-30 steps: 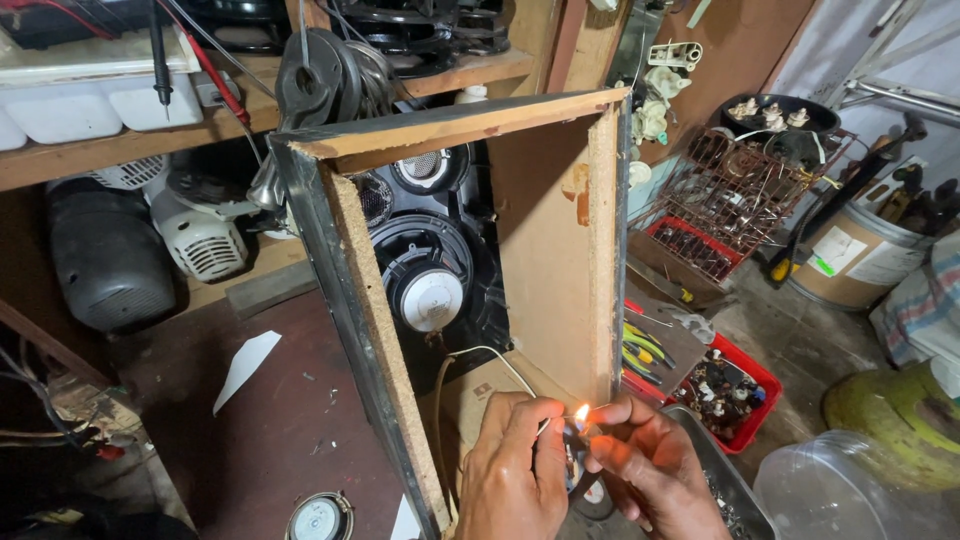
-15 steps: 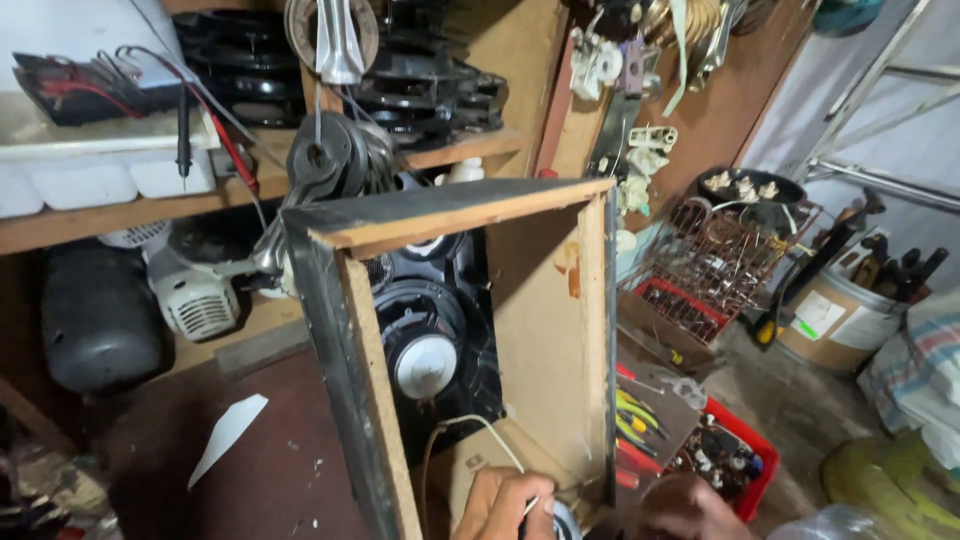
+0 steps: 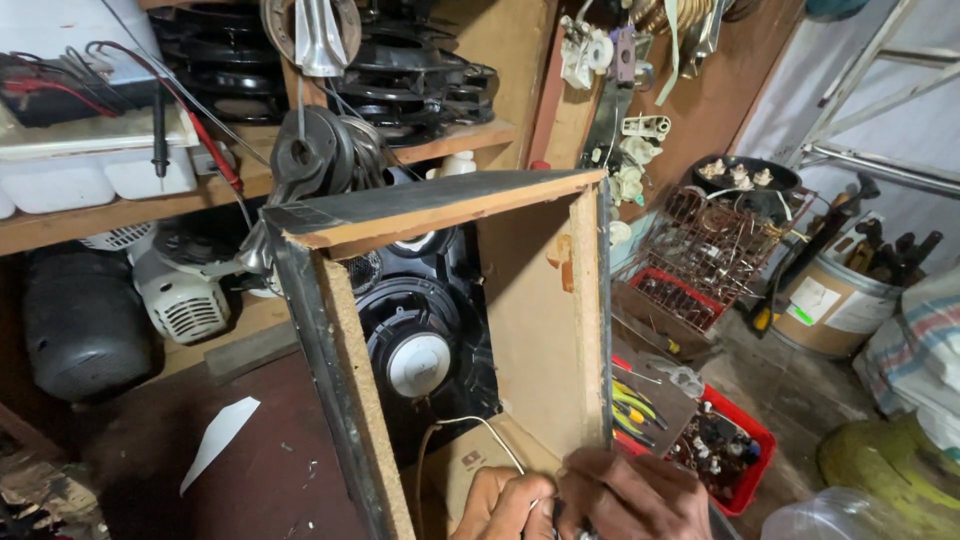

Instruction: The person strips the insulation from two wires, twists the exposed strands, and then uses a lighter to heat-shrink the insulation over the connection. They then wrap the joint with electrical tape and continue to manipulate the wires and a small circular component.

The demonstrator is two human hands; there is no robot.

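An open wooden speaker box stands in front of me, with a round black speaker mounted inside. A thin white wire loops up from the box floor and runs down into my left hand at the bottom edge. That hand's fingers are pinched on the wire. My right hand lies close against it, at the lower corner of the box's right wall. Its fingers are curled, and whatever they hold is cut off by the frame's edge.
A wooden shelf behind carries white tubs and a meter with red and black probe leads. Stacked speaker frames sit above. A red tray of small tools and a wire basket are on the right.
The view has tilted upward, so both hands have slid to the bottom edge. The small flame seen between the hands a second ago is gone from view.
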